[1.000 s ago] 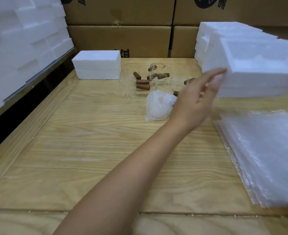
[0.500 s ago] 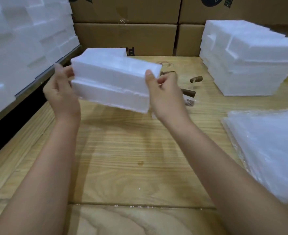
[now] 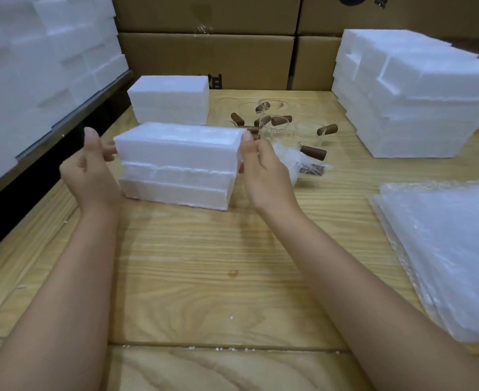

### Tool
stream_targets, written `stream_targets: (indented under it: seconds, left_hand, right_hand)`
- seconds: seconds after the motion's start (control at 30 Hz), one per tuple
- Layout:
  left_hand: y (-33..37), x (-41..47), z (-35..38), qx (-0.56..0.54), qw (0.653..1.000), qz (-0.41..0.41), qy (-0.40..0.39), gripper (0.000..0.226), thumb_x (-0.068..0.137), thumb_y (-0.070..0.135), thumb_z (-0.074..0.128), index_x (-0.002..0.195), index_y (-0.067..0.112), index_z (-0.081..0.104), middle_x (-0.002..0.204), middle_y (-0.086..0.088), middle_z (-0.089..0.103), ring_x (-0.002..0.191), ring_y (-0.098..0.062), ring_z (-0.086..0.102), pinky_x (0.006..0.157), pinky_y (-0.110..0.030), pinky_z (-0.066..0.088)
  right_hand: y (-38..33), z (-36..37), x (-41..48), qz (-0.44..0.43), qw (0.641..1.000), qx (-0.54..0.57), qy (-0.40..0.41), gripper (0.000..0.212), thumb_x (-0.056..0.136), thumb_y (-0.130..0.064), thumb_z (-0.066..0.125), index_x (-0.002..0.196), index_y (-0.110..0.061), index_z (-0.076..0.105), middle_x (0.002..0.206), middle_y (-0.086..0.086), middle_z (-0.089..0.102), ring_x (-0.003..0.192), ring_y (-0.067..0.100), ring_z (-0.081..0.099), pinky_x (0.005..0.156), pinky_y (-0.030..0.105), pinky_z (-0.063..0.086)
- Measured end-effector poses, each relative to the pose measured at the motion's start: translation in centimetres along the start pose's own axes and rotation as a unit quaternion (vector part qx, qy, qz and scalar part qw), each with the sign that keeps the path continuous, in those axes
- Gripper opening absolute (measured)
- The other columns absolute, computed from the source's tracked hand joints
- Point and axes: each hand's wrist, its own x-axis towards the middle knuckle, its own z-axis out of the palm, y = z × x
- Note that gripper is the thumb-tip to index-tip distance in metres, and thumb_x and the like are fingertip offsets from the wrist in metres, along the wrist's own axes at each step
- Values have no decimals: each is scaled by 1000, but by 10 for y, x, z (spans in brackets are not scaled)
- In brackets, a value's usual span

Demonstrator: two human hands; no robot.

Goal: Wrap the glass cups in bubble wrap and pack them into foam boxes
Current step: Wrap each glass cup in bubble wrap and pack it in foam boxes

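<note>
Gripping foam box, right hand half-hiding cup

A white foam box, its upper half sitting slightly askew on the lower, stands centrally. Behind it to the right cluster clear glass cups with brown handles. A wrapped bundle, seemingly a cup, lies nearer. Bubble wrap sheets lie stacked flat at right.

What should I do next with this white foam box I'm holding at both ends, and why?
Probably lift the upper half off. The white rectangular foam box is closed, with a seam across its front, the left hand and right hand grip its ends, and the bubble-wrapped glass cup lies on the wooden table beside it, not yet packed.
</note>
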Motion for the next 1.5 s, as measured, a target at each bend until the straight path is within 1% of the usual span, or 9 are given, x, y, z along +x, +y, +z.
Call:
stream_targets:
  seconds: [0.17, 0.27, 0.37, 0.5, 0.7, 0.97, 1.17, 1.33, 1.5]
  left_hand:
    - [29, -6, 15, -93, 984, 108, -109, 39, 87, 16, 50, 54, -4, 57, 45, 4, 45, 49, -15, 38, 70, -22, 44]
    - [52, -25, 31, -102, 963, 122, -219, 38, 81, 14, 57, 45, 27, 54, 42, 16, 41, 44, -4, 32, 55, -19, 32]
    - [60, -48, 46, -75, 942, 109, -310, 38, 79, 11, 65, 47, 16, 46, 43, 16, 42, 42, 2, 36, 50, -16, 32]
    - [55, -72, 57, -3, 908, 100, -408, 35, 77, 1, 65, 52, 2, 40, 50, -2, 39, 41, 0, 40, 46, -13, 32]
    - [45, -84, 58, 143, 851, 196, -465, 37, 71, 8, 61, 50, 21, 34, 45, 10, 30, 45, -10, 32, 47, -13, 25]
    - [50, -84, 64, 221, 834, 206, -461, 34, 71, 21, 59, 52, 27, 32, 44, 10, 33, 45, -12, 35, 52, -26, 31]
    - [64, -76, 97, 210, 881, 97, -413, 7, 91, 29, 59, 93, 22, 58, 81, 16, 60, 73, -14, 61, 67, -29, 48]
    - [60, -85, 113, 281, 848, 26, -448, 41, 100, 36, 44, 136, 19, 50, 123, -1, 61, 107, -22, 61, 91, -43, 50]
    - [53, -90, 118, 260, 849, 19, -460, 45, 96, 21, 52, 141, 18, 48, 128, -8, 59, 109, -21, 60, 95, -42, 49]
  right_hand:
    - [-8, -44, -3, -77, 990, 98, 73, 39, 93, -46, 47, 67, -18, 54, 51, -13, 54, 48, 0, 49, 50, 13, 36]
    - [-4, -86, -2, -72, 989, 120, 47, 39, 86, -39, 53, 52, -22, 49, 43, -13, 45, 39, 5, 41, 40, 15, 31]
    - [13, -123, -4, -25, 997, 69, 39, 33, 77, -37, 58, 62, -8, 53, 47, -8, 43, 41, 12, 40, 39, 16, 30]
    - [33, -148, -11, 51, 998, -31, 10, 16, 77, -33, 62, 91, -27, 56, 66, 6, 51, 52, 19, 46, 39, 20, 34]
    - [38, -153, -10, 61, 977, -203, -38, 8, 80, -16, 58, 87, -22, 58, 42, -6, 50, 35, 6, 43, 46, 24, 32]
    - [39, -145, 0, 81, 905, -416, -36, 20, 84, -37, 53, 85, -19, 60, 81, -1, 59, 76, 21, 54, 63, 32, 40]
    - [33, -134, 34, 78, 950, -302, -4, 24, 91, -39, 50, 107, -23, 60, 91, -3, 60, 80, 15, 54, 68, 32, 42]
    - [52, -117, 42, 97, 970, -214, -60, 20, 96, -32, 54, 107, -21, 66, 94, 2, 68, 76, 14, 53, 60, 26, 37]
    - [59, -121, 40, 98, 987, -124, -39, 11, 91, -24, 64, 97, -16, 67, 78, -1, 69, 68, 9, 58, 69, 25, 44]
